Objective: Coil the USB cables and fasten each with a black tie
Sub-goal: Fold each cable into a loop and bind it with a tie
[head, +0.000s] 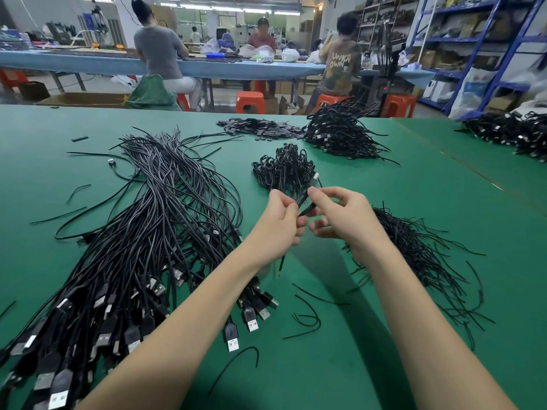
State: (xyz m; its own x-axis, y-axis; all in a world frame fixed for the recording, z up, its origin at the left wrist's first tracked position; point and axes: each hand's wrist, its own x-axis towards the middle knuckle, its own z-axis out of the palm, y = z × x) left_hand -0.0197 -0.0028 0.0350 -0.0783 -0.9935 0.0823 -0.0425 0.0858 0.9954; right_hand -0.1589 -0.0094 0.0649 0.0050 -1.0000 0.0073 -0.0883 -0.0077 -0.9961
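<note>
both hands pinching a coiled cable [306, 202] above the green table [384, 179], left hand [278, 223] holding the bundle steady so the right hand [340, 214] is probably twisting a tie on, spare ties [420, 250] lying just right.

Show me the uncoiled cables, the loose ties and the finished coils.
uncoiled cables [154, 220], head view, middle of the bundle.
loose ties [420, 255], head view, middle of the pile.
finished coils [284, 170], head view, centre of the heap.
</note>
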